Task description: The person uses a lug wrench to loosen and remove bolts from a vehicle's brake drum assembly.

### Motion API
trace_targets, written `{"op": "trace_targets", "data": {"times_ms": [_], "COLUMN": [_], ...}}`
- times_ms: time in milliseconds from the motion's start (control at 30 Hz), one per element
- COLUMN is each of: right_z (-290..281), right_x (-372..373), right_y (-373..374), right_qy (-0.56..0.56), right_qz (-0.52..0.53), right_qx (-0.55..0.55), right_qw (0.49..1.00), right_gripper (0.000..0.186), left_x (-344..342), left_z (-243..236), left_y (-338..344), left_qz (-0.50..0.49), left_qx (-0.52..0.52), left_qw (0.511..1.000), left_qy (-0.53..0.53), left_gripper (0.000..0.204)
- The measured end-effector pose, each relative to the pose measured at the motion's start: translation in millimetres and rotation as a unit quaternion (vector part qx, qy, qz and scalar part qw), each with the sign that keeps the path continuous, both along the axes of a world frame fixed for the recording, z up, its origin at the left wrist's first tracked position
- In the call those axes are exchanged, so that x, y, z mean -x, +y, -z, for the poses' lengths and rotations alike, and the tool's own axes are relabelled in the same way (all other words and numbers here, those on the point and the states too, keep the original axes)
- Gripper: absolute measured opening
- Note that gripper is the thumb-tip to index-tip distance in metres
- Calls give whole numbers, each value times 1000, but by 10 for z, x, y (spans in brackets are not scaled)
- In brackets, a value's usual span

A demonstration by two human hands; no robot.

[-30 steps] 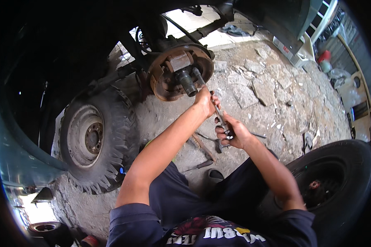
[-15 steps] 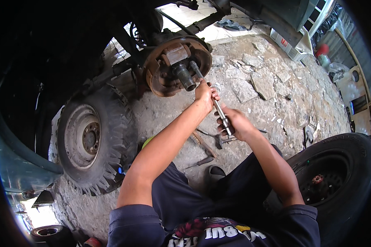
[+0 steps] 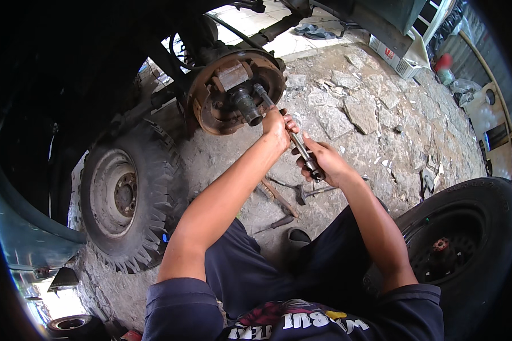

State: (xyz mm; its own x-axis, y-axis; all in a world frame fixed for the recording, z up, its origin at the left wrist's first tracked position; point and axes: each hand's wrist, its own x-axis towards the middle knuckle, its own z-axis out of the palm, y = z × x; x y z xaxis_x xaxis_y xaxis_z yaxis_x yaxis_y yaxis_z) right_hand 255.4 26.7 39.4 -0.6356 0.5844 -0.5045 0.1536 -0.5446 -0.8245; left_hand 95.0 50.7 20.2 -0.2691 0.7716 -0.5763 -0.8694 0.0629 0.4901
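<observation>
A long chrome socket wrench (image 3: 299,145) runs slantwise from the rusty brake backing plate (image 3: 203,111) toward me. Its socket end (image 3: 260,90) sits against the plate, just right of the dark protruding axle spindle (image 3: 246,107); the fastener under it is hidden. My left hand (image 3: 277,126) is wrapped around the middle of the shaft, close to the spindle. Around the near end of the wrench, my right hand (image 3: 326,161) has its fingers curled, thumb on top; part of its grip is hidden.
A chunky-treaded wheel (image 3: 122,196) stands at left, and another tire (image 3: 458,233) lies at right. Below my hands are a hammer (image 3: 301,196), a wooden-handled tool (image 3: 279,199) and a dark-handled screwdriver (image 3: 281,221). A white crate (image 3: 395,57) sits far right on broken stone ground.
My right hand has closed more around the near end of the wrench. The view has shifted slightly, so the brake assembly appears a little farther left. My left hand keeps its hold.
</observation>
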Motion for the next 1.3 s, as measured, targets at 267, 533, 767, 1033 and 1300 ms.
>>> {"op": "trace_targets", "data": {"times_ms": [267,533,767,1033,1300], "right_z": [365,60,192,-6,-31], "right_x": [100,-116,-29,-118,-41], "right_y": [-271,129,51,168,141], "right_qy": [-311,-108,-213,-125,-215], "right_qz": [-19,-118,-68,-164,-120], "right_qx": [-577,-238,-449,-261,-318], "right_qw": [755,958,865,943,915], "right_gripper": [47,31,34,24,37], "left_x": [79,110,10,0,58], "left_z": [71,92,82,164,22], "left_y": [-29,-86,-298,-291,-420], "left_qz": [30,36,104,98,132], "left_qx": [-20,-54,-13,-50,-48], "left_qw": [998,996,989,989,979], "left_qy": [50,57,104,99,150], "left_gripper": [37,34,15,20,27]}}
